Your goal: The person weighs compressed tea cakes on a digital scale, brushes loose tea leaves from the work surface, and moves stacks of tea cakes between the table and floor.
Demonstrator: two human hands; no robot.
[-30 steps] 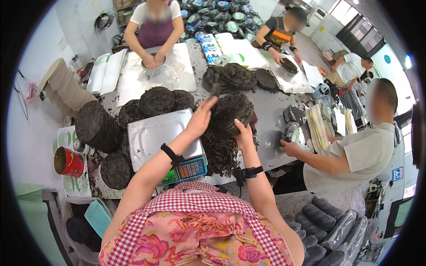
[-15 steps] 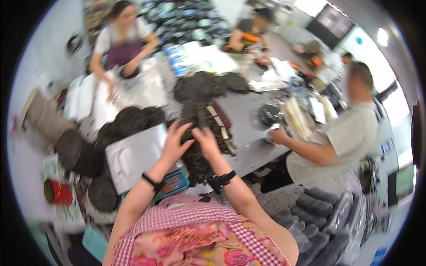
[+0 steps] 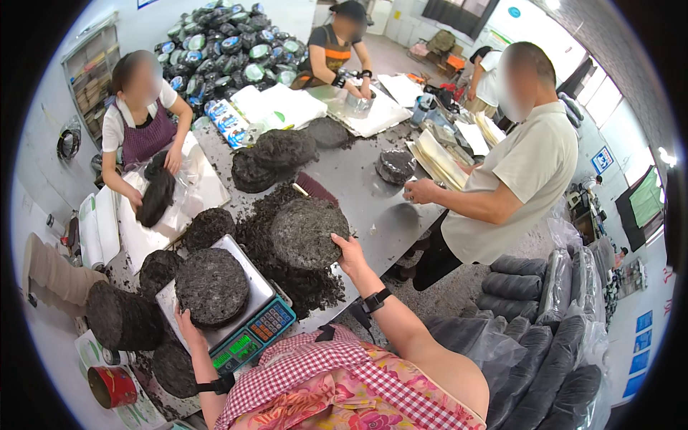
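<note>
My right hand (image 3: 349,254) grips the near right edge of a thick, dark round cake (image 3: 309,233), which looks like pressed dried seaweed, with the thumb on top. It is held over a heap of loose dark flakes (image 3: 261,222). A similar round cake (image 3: 211,287) rests on the metal pan (image 3: 168,297) of a scale with a lit green display (image 3: 244,345). Against the near left edge of that cake lies my left hand (image 3: 190,331), its fingers stretched out and partly hidden.
More dark cakes stand in stacks (image 3: 125,319) left of the scale, near a red tin (image 3: 112,387). A maroon-bristled brush (image 3: 317,189) lies behind the flakes. Across the table one person (image 3: 147,136) handles a cake; another (image 3: 512,172) stands at right. Long wrapped rolls (image 3: 530,383) lie at lower right.
My hands have moved apart from over the flake heap. The right now holds a cake; the left is beside a cake on the formerly bare scale pan. My view has shifted.
</note>
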